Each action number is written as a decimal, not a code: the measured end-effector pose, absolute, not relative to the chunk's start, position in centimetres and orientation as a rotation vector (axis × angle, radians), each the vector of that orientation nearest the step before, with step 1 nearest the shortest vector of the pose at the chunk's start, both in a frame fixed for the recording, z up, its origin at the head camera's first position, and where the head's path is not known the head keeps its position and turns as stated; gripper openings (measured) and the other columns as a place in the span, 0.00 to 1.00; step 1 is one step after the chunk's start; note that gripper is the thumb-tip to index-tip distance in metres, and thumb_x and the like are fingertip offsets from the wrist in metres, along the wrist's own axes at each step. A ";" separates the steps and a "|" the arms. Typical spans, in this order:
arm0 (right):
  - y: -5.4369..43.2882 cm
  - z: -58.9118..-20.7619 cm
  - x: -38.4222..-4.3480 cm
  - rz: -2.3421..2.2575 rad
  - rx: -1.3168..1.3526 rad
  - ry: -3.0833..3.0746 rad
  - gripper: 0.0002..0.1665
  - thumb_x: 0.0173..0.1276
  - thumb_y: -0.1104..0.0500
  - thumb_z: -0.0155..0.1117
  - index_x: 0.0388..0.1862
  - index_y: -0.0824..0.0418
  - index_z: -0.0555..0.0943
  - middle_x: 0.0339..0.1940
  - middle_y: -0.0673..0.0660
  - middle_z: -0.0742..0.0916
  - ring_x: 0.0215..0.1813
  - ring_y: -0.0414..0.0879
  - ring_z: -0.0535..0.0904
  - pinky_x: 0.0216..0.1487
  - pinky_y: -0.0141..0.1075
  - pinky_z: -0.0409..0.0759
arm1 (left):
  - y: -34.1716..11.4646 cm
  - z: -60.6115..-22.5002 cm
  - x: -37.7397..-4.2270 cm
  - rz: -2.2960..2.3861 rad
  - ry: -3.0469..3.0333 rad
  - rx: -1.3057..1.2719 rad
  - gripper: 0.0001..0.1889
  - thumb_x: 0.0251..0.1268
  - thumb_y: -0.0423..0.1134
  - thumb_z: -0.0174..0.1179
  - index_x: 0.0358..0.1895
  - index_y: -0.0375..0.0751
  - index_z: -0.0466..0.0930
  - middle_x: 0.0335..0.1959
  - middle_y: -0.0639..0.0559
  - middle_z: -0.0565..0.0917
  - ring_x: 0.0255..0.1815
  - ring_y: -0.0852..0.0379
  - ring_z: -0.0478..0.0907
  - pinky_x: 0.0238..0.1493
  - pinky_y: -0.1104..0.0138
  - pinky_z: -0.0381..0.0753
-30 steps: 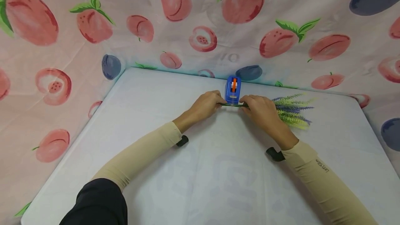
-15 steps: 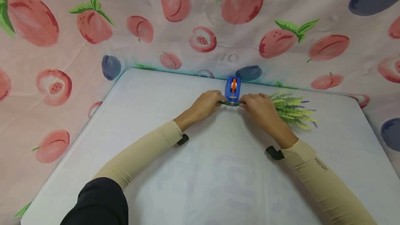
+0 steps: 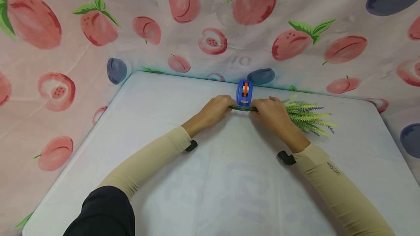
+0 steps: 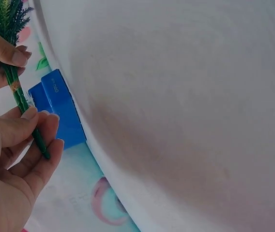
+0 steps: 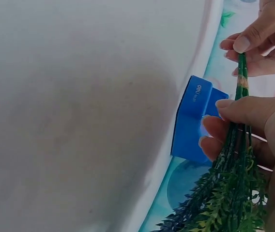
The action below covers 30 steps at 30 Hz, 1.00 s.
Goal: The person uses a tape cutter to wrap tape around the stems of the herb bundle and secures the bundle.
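A bunch of artificial lavender [image 3: 306,115], with yellow-green and purple sprigs, lies sideways between my two hands. My left hand [image 4: 16,150] pinches the lower ends of its green stems [image 4: 40,142] between thumb and fingers. My right hand [image 5: 268,121] grips the stems higher up, just below the sprigs, which fan out to the right in the head view. A short brownish band [image 4: 15,87] shows round the stems between the hands. Right behind the stems stands a blue tape dispenser [image 3: 244,93] with an orange hub.
The table [image 3: 213,177] has a white cover. A fruit-print cloth [image 3: 210,17] rises along its back edge and left side, close behind the tape dispenser. Dark wrist mounts [image 3: 287,158] hang under both forearms.
The bunch has turned about its stems, so the sprigs show in a different arrangement and spread. My right hand has shifted slightly; my left hand and the tape dispenser stay nearly in place.
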State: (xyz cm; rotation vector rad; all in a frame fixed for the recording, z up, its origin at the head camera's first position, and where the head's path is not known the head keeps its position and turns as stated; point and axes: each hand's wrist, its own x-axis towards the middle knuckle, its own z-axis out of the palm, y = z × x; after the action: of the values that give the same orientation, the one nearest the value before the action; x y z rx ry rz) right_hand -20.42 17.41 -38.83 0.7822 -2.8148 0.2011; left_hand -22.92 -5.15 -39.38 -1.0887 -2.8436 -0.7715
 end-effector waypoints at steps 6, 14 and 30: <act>17.5 -39.0 -20.4 0.074 0.825 -2.771 0.10 0.63 0.60 0.76 0.42 0.62 0.89 0.36 0.58 0.86 0.38 0.54 0.85 0.63 0.60 0.75 | -5.1 -39.2 -23.0 -0.725 -2.858 -1.103 0.14 0.70 0.26 0.61 0.53 0.40 0.88 0.46 0.47 0.86 0.51 0.53 0.83 0.53 0.64 0.82; 17.7 -39.4 -20.5 -0.001 0.830 -2.749 0.15 0.63 0.59 0.76 0.48 0.61 0.89 0.39 0.58 0.87 0.41 0.54 0.85 0.64 0.58 0.75 | -5.0 -39.2 -22.9 -0.653 -2.897 -1.110 0.15 0.74 0.27 0.57 0.56 0.40 0.88 0.46 0.45 0.86 0.50 0.53 0.82 0.51 0.62 0.82; 18.0 -39.2 -20.5 0.162 0.837 -2.739 0.10 0.67 0.61 0.72 0.44 0.65 0.86 0.39 0.61 0.84 0.43 0.55 0.82 0.64 0.58 0.75 | -4.6 -39.6 -23.3 -0.686 -2.897 -1.045 0.12 0.76 0.28 0.54 0.53 0.39 0.85 0.51 0.48 0.88 0.55 0.52 0.83 0.58 0.61 0.80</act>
State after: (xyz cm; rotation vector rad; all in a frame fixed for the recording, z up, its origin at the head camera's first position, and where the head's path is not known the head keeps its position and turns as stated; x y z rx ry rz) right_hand -20.48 17.97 -39.19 0.8370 -2.7390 0.1615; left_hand -23.26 -4.62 -39.59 -1.0446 -2.8968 -0.6859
